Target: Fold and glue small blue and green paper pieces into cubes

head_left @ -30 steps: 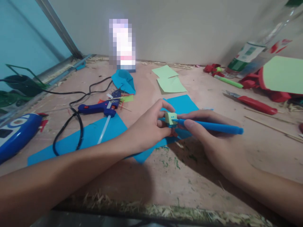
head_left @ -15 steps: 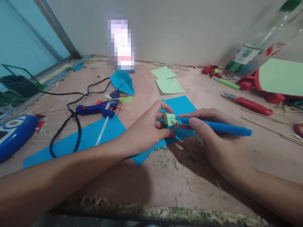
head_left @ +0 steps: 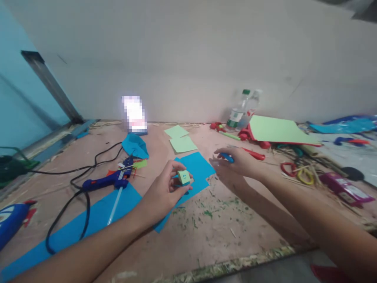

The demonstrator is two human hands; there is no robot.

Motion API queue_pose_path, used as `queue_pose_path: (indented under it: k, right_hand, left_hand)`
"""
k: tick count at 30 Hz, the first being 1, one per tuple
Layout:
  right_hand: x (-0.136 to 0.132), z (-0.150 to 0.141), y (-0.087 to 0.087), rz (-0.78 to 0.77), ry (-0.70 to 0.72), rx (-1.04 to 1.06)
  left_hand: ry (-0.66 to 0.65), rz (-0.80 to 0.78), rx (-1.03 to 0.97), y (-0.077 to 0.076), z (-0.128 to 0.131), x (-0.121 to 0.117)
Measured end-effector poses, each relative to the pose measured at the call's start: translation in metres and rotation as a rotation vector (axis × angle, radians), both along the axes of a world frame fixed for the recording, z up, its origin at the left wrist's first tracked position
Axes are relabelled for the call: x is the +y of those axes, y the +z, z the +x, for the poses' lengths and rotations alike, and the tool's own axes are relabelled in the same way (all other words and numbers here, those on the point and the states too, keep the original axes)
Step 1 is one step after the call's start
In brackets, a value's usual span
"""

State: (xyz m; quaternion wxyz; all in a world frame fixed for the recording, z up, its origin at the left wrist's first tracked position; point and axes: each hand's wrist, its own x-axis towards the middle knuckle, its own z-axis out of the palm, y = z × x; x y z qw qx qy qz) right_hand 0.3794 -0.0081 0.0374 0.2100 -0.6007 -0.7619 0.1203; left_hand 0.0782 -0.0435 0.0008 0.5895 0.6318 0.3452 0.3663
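Observation:
Between the thumb and fingers of my left hand (head_left: pixel 165 192) is a small light-green paper block (head_left: pixel 184 177) with a smiling face drawn in blue. Its lower edge looks blue. That hand is over blue paper (head_left: pixel 198 167) lying on the table. My right hand (head_left: pixel 243 161) is further to the right, beyond the paper's edge, low above the table. A blue pen (head_left: pixel 227 157) shows in its grip, most of it hidden by the hand. Behind that hand lies a red-handled tool (head_left: pixel 253 154), partly covered.
A blue glue gun (head_left: pixel 108 181) with a black cord rests on blue paper at left. Green paper pieces (head_left: pixel 182 144) and a lit phone (head_left: pixel 134 114) are at the back. Bottles (head_left: pixel 235 117), scissors (head_left: pixel 288 169) and a purple pack (head_left: pixel 346 188) are at right.
The pen tip has left the block, and my right hand has moved away to the right with the pen. The drawn face now has a smile. The view has tilted up and widened.

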Motion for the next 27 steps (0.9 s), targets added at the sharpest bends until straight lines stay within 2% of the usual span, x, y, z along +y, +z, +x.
queue_pose_path:
  k: [4, 7, 11, 15, 19, 21, 23, 27]
  right_hand:
    - [-0.016, 0.006, -0.006, -0.006, -0.01, -0.023]
    - [-0.017, 0.0, -0.008, 0.006, 0.002, 0.011]
    - [-0.009, -0.018, -0.006, 0.004, 0.023, 0.121]
    - [-0.007, -0.052, 0.001, -0.003, 0.059, 0.329]
    - [-0.013, -0.099, 0.005, -0.043, 0.155, 0.607]
    - [-0.018, -0.118, 0.003, -0.03, 0.18, 0.699]
    - [-0.021, -0.128, -0.001, -0.042, 0.234, 0.842]
    - [-0.026, -0.124, -0.009, -0.094, 0.216, 1.022]
  left_hand:
    - [0.048, 0.137, 0.08, 0.004, -0.004, 0.001]
    - [0.075, 0.208, 0.247, 0.007, -0.005, 0.005]
    - [0.068, 0.323, 0.532, 0.007, -0.009, 0.014]
    - [0.15, 0.397, 0.62, 0.006, -0.016, 0.023]
    - [0.243, 0.591, 0.495, 0.013, -0.019, 0.022]
    - [0.251, 0.619, 0.406, 0.018, -0.02, 0.017]
    - [0.247, 0.616, 0.333, 0.021, -0.02, 0.013]
    - [0.265, 0.54, 0.277, 0.021, -0.02, 0.014]
